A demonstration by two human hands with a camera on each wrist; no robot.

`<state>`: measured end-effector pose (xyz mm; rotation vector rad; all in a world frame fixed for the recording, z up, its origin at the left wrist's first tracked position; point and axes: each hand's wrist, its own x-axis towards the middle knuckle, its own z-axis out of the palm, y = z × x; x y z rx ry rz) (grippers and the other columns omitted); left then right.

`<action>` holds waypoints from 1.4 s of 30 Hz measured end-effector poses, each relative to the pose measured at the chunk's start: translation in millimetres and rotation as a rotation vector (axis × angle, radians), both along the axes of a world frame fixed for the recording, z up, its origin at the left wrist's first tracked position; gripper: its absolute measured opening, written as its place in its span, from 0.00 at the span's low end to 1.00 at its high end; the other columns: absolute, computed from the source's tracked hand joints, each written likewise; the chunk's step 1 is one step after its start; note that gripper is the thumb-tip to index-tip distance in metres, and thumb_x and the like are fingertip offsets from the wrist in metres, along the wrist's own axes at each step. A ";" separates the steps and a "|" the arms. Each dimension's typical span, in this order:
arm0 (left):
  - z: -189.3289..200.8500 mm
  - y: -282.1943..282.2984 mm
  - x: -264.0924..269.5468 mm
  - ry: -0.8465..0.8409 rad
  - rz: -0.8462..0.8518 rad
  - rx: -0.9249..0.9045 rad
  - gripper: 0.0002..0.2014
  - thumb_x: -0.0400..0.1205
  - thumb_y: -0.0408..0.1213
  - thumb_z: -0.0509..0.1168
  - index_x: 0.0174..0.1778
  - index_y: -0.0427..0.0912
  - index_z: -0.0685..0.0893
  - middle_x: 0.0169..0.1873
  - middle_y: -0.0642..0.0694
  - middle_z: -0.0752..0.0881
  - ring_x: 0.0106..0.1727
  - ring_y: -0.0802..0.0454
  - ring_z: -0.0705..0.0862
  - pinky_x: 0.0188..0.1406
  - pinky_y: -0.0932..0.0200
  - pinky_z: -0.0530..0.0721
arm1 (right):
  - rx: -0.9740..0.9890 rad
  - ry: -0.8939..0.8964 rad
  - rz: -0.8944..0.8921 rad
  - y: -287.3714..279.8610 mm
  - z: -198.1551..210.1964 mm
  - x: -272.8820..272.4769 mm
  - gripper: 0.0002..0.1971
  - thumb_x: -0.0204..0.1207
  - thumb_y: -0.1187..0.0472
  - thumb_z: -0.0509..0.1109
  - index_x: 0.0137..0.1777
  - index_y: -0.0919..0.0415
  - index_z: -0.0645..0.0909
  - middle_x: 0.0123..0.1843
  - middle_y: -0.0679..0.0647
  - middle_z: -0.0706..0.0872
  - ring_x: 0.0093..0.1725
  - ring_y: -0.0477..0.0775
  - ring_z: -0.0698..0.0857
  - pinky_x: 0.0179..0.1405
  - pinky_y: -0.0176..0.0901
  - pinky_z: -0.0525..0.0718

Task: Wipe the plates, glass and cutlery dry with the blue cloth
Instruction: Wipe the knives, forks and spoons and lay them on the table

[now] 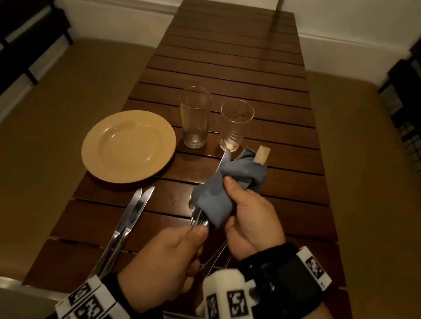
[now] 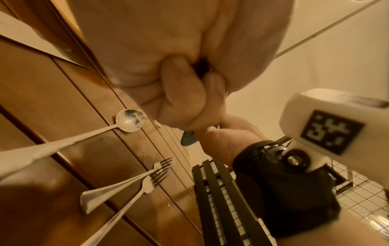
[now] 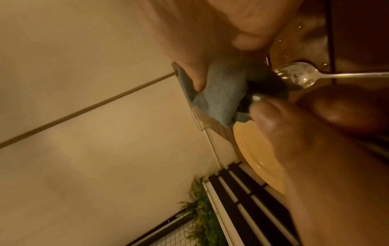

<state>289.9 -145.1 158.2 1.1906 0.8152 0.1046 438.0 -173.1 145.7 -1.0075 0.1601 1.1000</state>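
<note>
Over the near end of the slatted counter (image 1: 231,64), both hands work together on one piece of cutlery. The right hand (image 1: 250,217) has its fingers and thumb curled round the bunched blue cloth (image 1: 230,185), which is wrapped about a piece of cutlery (image 1: 223,161) whose tip pokes out of the far side of the cloth. The left hand (image 1: 165,257) pinches the near end of that piece just below the cloth.

To dry it well, I judge the left hand should hold firm while the cloth is squeezed and drawn along the full length, then turned to a drier fold. Anything with a cutting edge wants the edge kept away from the palm.

Two knives (image 1: 127,226) lie beside the yellow plate (image 1: 128,146); two glasses (image 1: 194,117) stand beyond it. From the left wrist, a spoon (image 2: 130,120) with droplets in its bowl and two forks (image 2: 147,176) lie on the wood, seemingly unwiped.

Whether the wrapped piece is a knife or something else I cannot tell, since cloth covers its middle. Several thin metal stems show beneath the hands, too crowded to count.
</note>
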 end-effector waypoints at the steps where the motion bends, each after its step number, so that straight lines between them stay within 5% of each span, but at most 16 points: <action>1: -0.3 1.2 -0.5 -0.016 0.002 -0.017 0.17 0.88 0.44 0.55 0.37 0.37 0.71 0.22 0.46 0.66 0.14 0.59 0.64 0.10 0.70 0.63 | -0.009 -0.005 -0.004 2.7 -0.3 7.2 0.13 0.79 0.64 0.71 0.62 0.64 0.85 0.58 0.62 0.91 0.56 0.60 0.91 0.53 0.53 0.90; 5: -4.3 7.2 -6.0 -0.033 -0.040 -0.082 0.17 0.85 0.49 0.57 0.36 0.41 0.73 0.21 0.47 0.68 0.16 0.55 0.63 0.14 0.68 0.61 | -0.055 -0.031 -0.069 11.0 2.7 39.7 0.18 0.75 0.62 0.74 0.65 0.65 0.82 0.59 0.63 0.90 0.55 0.61 0.91 0.52 0.54 0.91; 9: -5.8 11.7 -20.4 -0.012 -0.069 -0.123 0.17 0.84 0.51 0.58 0.38 0.40 0.76 0.21 0.45 0.69 0.16 0.55 0.64 0.16 0.69 0.59 | -0.076 -0.059 -0.237 -3.2 10.8 83.6 0.19 0.78 0.60 0.72 0.67 0.65 0.80 0.60 0.63 0.89 0.47 0.59 0.93 0.36 0.45 0.91; 11: -7.0 14.4 -26.9 -0.014 -0.082 -0.103 0.17 0.85 0.50 0.58 0.42 0.39 0.78 0.24 0.43 0.72 0.16 0.53 0.66 0.16 0.67 0.60 | -0.076 -0.164 -0.250 -18.1 18.8 97.0 0.16 0.80 0.59 0.71 0.66 0.61 0.82 0.60 0.60 0.89 0.51 0.56 0.93 0.40 0.44 0.90; 14: -10.6 19.2 -28.1 0.022 -0.060 -0.056 0.16 0.88 0.46 0.56 0.51 0.35 0.81 0.25 0.45 0.74 0.17 0.54 0.67 0.17 0.66 0.61 | -0.251 -0.661 -0.081 -33.0 28.7 85.3 0.08 0.83 0.55 0.67 0.53 0.56 0.86 0.52 0.53 0.93 0.53 0.51 0.91 0.51 0.46 0.87; 17: -11.7 20.3 -21.2 0.042 -0.051 -0.062 0.15 0.89 0.45 0.55 0.50 0.38 0.82 0.24 0.49 0.72 0.17 0.55 0.67 0.18 0.67 0.60 | -0.459 -1.426 0.143 -39.6 35.7 52.1 0.12 0.85 0.54 0.63 0.40 0.56 0.80 0.46 0.59 0.83 0.45 0.62 0.81 0.44 0.47 0.78; 19: -10.5 18.7 -16.2 0.076 -0.060 -0.051 0.14 0.89 0.45 0.56 0.46 0.43 0.82 0.24 0.50 0.72 0.18 0.56 0.67 0.18 0.68 0.61 | -0.467 -1.886 0.374 -39.8 40.2 24.3 0.08 0.83 0.54 0.63 0.44 0.52 0.79 0.50 0.52 0.79 0.49 0.56 0.77 0.46 0.49 0.74; 21: -8.3 16.4 -11.9 0.089 -0.066 -0.025 0.15 0.89 0.44 0.56 0.42 0.42 0.81 0.23 0.48 0.71 0.18 0.54 0.66 0.16 0.69 0.62 | -0.441 -2.102 0.637 -34.8 38.9 2.4 0.08 0.78 0.50 0.62 0.51 0.48 0.81 0.52 0.48 0.79 0.52 0.52 0.76 0.46 0.48 0.73; 24: -6.5 12.4 -11.2 0.069 -0.093 0.024 0.16 0.90 0.40 0.56 0.38 0.40 0.78 0.20 0.46 0.68 0.15 0.55 0.65 0.13 0.67 0.64 | -0.447 -2.095 0.854 -24.1 35.2 2.7 0.15 0.79 0.51 0.58 0.60 0.48 0.82 0.55 0.47 0.80 0.54 0.50 0.76 0.53 0.48 0.75; 27: -10.0 9.6 -17.9 0.071 -0.133 0.087 0.18 0.90 0.40 0.56 0.34 0.44 0.80 0.21 0.46 0.72 0.16 0.55 0.68 0.15 0.64 0.68 | -0.551 -1.965 0.895 -11.9 33.8 35.4 0.13 0.84 0.54 0.61 0.65 0.47 0.80 0.63 0.47 0.78 0.63 0.49 0.73 0.66 0.48 0.72; 31: -17.3 10.3 -19.7 0.075 -0.130 0.121 0.22 0.89 0.41 0.58 0.27 0.52 0.80 0.21 0.49 0.72 0.17 0.56 0.69 0.15 0.64 0.68 | -0.586 -1.950 0.862 -9.5 32.2 41.2 0.12 0.83 0.54 0.62 0.63 0.46 0.80 0.62 0.46 0.78 0.62 0.48 0.71 0.66 0.49 0.72; 35: -19.4 15.0 -22.3 0.080 -0.091 0.110 0.18 0.89 0.40 0.58 0.32 0.45 0.79 0.21 0.48 0.70 0.17 0.55 0.66 0.16 0.63 0.66 | -0.361 -1.912 0.973 -11.8 26.0 8.7 0.14 0.83 0.55 0.63 0.67 0.47 0.81 0.62 0.46 0.79 0.63 0.48 0.71 0.66 0.50 0.72; 38: -19.7 15.0 -32.0 0.098 -0.134 0.141 0.17 0.89 0.42 0.58 0.36 0.41 0.79 0.22 0.49 0.70 0.19 0.55 0.66 0.18 0.62 0.66 | -0.565 -1.931 1.055 2.5 22.0 20.5 0.18 0.83 0.55 0.64 0.72 0.48 0.76 0.69 0.48 0.76 0.69 0.52 0.70 0.71 0.50 0.67; 42: -18.6 17.0 -51.6 0.107 -0.167 0.197 0.15 0.89 0.45 0.57 0.43 0.42 0.83 0.24 0.51 0.73 0.23 0.55 0.68 0.22 0.59 0.68 | -0.636 -1.986 0.859 9.0 25.5 39.5 0.13 0.83 0.53 0.63 0.66 0.45 0.79 0.63 0.46 0.80 0.63 0.49 0.72 0.64 0.48 0.71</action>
